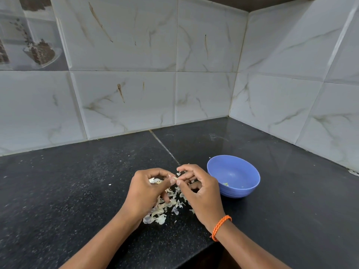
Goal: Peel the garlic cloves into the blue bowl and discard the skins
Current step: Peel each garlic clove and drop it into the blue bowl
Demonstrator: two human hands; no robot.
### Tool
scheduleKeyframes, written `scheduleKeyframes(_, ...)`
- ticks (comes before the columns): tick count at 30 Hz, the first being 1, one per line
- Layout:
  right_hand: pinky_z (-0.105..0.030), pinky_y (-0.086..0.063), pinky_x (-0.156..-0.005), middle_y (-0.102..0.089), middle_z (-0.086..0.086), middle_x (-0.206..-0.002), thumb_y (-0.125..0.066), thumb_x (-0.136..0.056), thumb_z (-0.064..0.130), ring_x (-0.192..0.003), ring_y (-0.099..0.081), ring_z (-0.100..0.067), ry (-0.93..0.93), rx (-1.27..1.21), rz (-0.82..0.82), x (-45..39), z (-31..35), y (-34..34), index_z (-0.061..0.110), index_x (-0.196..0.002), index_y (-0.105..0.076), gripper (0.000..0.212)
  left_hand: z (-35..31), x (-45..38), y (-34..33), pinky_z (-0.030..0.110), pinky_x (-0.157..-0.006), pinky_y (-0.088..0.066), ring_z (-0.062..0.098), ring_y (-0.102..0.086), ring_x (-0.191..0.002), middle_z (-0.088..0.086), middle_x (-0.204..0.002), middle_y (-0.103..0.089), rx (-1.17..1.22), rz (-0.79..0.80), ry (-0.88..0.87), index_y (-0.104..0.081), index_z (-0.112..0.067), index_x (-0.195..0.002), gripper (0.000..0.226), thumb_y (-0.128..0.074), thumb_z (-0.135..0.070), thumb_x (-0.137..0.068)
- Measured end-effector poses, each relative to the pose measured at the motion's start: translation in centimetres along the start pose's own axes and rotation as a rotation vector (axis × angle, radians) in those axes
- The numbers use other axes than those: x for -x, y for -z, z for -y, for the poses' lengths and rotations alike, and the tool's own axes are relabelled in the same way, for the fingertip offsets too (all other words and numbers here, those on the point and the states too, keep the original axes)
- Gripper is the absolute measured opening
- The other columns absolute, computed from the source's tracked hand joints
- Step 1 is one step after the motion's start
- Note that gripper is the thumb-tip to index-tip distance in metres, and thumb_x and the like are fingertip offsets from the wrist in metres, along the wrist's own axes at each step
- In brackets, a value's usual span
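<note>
Fingers (171, 181) largely cover the garlic clove (174, 179); pale bits in the blue bowl (233, 176) are too small to identify; both forearms are cropped by the bottom edge.

Black speckled counter (77, 191), grout seam (165, 146) running diagonally across it from the wall. White marble-look tiles (124, 98) on the back wall behind the counter, same tiles on the side wall (291, 94) at the counter's right edge; they meet in a corner. Decor tile (29, 33) with a printed picture on the back wall, upper left above the counter. Dark ledge (252, 2) above the corner.
</note>
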State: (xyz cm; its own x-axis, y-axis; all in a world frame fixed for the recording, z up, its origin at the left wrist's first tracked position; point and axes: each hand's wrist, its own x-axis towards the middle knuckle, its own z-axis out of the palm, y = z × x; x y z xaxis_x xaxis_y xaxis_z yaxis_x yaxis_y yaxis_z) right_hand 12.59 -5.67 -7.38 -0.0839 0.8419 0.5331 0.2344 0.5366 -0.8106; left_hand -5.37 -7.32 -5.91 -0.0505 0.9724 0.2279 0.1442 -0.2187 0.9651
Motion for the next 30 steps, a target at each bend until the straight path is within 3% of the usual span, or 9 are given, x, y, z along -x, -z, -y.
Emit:
scheduleKeyframes(8, -0.043, -0.064, -0.070, -0.073, 0.012, -0.093, -0.080, -0.093, 0.018, -0.091, -0.072, -0.019, 0.002, 0.000, 0.013, -0.07, -0.20, -0.09, 0.030, -0.116, -0.073, 0.027, -0.17, 0.01, -0.02, 0.026, -0.046, -0.042, 0.040, -0.067, -0.064, 0.021, -0.086, -0.079, 0.041, 0.024, 0.038, -0.086, -0.024, -0.096, 0.003, -0.082, -0.024, -0.095)
scheduleKeyframes(12, -0.031, -0.063, -0.071, -0.073, 0.013, -0.092, -0.081, -0.092, 0.013, -0.091, -0.072, -0.014, 0.031, 0.049, 0.009, -0.01, -0.07, -0.15, 0.028, -0.115, -0.074, 0.028, -0.54, 0.10, -0.01, 0.026, -0.044, -0.042, 0.040, -0.070, -0.063, 0.011, -0.088, -0.082, 0.022, 0.026, 0.019, -0.086, -0.020, -0.094, 0.007, -0.080, -0.017, -0.097)
scheduleKeyframes(17, -0.018, -0.058, -0.073, -0.074, 0.015, -0.095, -0.080, -0.093, 0.011, -0.092, -0.073, -0.010, 0.068, 0.073, 0.010, 0.11, 0.21, -0.22, 0.025, -0.113, -0.075, 0.024, -0.74, 0.18, 0.02, 0.027, -0.044, -0.041, 0.055, -0.070, -0.067, 0.016, -0.081, -0.080, -0.007, -0.006, 0.003, -0.086, -0.021, -0.092, 0.007, -0.081, -0.018, -0.096)
scheduleKeyframes(24, -0.029, -0.062, -0.080, -0.074, 0.017, -0.098, -0.074, -0.098, 0.016, -0.099, -0.074, -0.010, 0.042, 0.048, 0.023, 0.08, 0.10, 0.04, 0.025, -0.116, -0.075, 0.020, -0.93, 0.34, -0.02, 0.026, -0.041, -0.042, 0.034, -0.070, -0.059, 0.008, -0.086, -0.081, 0.009, -0.011, 0.003, -0.086, -0.017, -0.089, 0.007, -0.082, -0.017, -0.095)
scheduleKeyframes(30, -0.040, -0.064, -0.079, -0.076, 0.013, -0.097, -0.076, -0.098, 0.020, -0.097, -0.075, -0.015, 0.012, -0.013, 0.070, -0.07, 0.31, 0.00, 0.020, -0.104, -0.077, 0.006, -0.58, 0.17, 0.36, 0.025, -0.042, -0.042, 0.031, -0.071, -0.059, 0.013, -0.082, -0.080, 0.000, -0.005, 0.006, -0.084, -0.016, -0.087, 0.008, -0.085, -0.022, -0.093)
